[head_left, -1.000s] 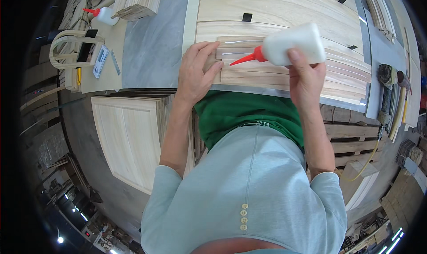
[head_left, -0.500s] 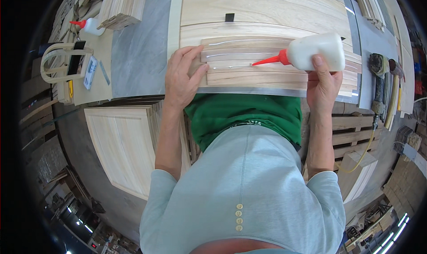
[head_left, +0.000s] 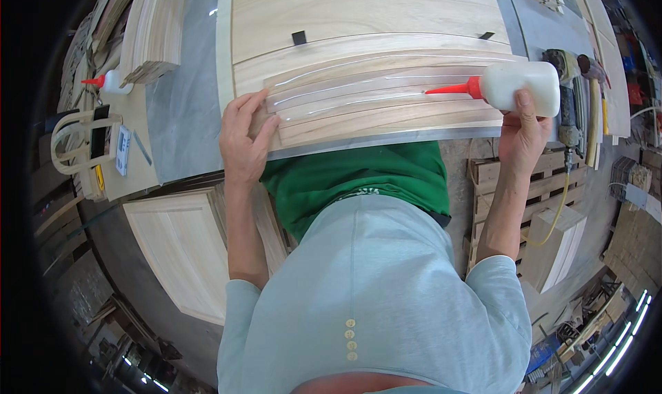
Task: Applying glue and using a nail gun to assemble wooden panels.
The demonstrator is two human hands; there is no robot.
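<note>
Several thin wooden strips (head_left: 358, 121) lie side by side at the bench's near edge, with wet glue lines along three of them. My left hand (head_left: 245, 135) rests at their left ends, thumb and fingers apart and fingertips touching the wood. Wrapped round a white glue bottle (head_left: 517, 89) is my right hand (head_left: 525, 128), thumb on its near side. The bottle lies nearly level, its red nozzle pointing left. Its tip is at the end of the nearest glue line, over the strips' middle. The bottle hides part of the strips' right ends.
Behind the strips lies a wide wooden panel (head_left: 372, 14) with black tabs. A second glue bottle (head_left: 114, 82), stacked boards (head_left: 155, 32) and a wooden-handled frame (head_left: 65, 142) are at the left. Power tools (head_left: 569, 104) with a yellow hose lie right. Panels (head_left: 179, 249) lean below the bench.
My right hand has moved the glue bottle rightward along the strip, and the nearest glue line is longer. My left hand stays at the strip ends. The whole view has shifted.
</note>
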